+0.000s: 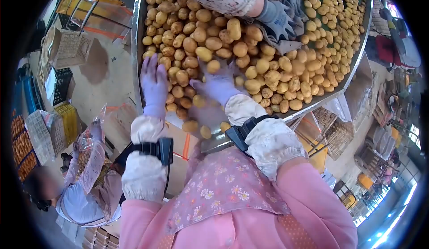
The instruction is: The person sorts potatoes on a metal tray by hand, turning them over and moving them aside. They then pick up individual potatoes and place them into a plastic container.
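Note:
My left hand (154,90), in a lilac glove, lies at the left side of a heap of potatoes (203,15), its fingers stretched forward against the nearest ones. Among the potatoes at the front of the metal table (136,43) is my right hand (218,84), also gloved, with its fingers spread and closed around nothing. A loose potato (213,66) sits right at its fingers. Between and below my hands, several potatoes (190,126) lie over the opening at the table's front edge, some blurred by motion. A metal lip (216,142) borders that opening near my apron.
Across the table, another person's grey-gloved hand (275,19) rests on the potatoes beside grey cloth (292,3). A person (91,200) handles a bag of potatoes at lower left. Crates (73,48) stand on the floor at left, and wicker-like baskets (339,135) at right.

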{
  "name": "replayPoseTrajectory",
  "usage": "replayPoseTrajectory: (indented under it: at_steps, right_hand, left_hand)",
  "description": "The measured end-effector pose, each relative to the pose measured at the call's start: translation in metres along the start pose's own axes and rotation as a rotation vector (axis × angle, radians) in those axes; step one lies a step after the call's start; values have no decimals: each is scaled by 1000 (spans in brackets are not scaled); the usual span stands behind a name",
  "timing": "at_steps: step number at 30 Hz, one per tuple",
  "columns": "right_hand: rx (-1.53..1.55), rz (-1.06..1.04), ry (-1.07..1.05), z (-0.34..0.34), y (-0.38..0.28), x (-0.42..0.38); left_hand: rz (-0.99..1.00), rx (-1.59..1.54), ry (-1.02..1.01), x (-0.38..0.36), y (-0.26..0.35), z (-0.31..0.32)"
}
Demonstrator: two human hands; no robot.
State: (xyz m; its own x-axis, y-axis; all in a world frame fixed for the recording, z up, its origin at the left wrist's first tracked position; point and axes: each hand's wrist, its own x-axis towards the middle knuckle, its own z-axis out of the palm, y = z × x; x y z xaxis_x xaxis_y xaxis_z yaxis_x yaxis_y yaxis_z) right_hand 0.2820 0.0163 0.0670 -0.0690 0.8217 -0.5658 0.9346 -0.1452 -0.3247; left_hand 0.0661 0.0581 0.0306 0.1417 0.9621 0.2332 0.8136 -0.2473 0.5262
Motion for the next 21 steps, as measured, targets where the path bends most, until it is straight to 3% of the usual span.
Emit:
replayPoseTrajectory:
  at_steps: [1,2,3,4,5,6,8,9,11,16,21]
  right_hand:
    - [-5,0,3,5,7,-8]
    - [-112,-177,92,16,21,-24]
    - [-222,-353,178,29,39,-43]
    - [-174,-435,252,42,60,-67]
    - [-159,-477,164,43,80,-93]
    - [-144,-459,229,54,105,-112]
    - [-96,-207,67,17,119,-138]
    - [-97,-205,68,23,131,-148]
    - [-152,-30,335,47,151,-161]
    - [-142,-37,419,50,146,-160]
    - [-165,-41,452,54,150,-158]
  left_hand:
    - [10,183,-38,6,12,9]
    - [-33,191,-127,1,29,18]
    - [97,-2,-100,-16,25,30]
    - [116,20,-141,-31,38,25]
    - [136,42,-186,-49,52,18]
    - [138,33,-191,-67,60,11]
    - [105,102,-417,-98,67,1]
    - [106,101,-417,-109,67,-3]
    - [59,107,-428,-129,64,-9]
    - [166,177,-357,-143,37,-19]
    - [101,180,-254,-146,54,-30]
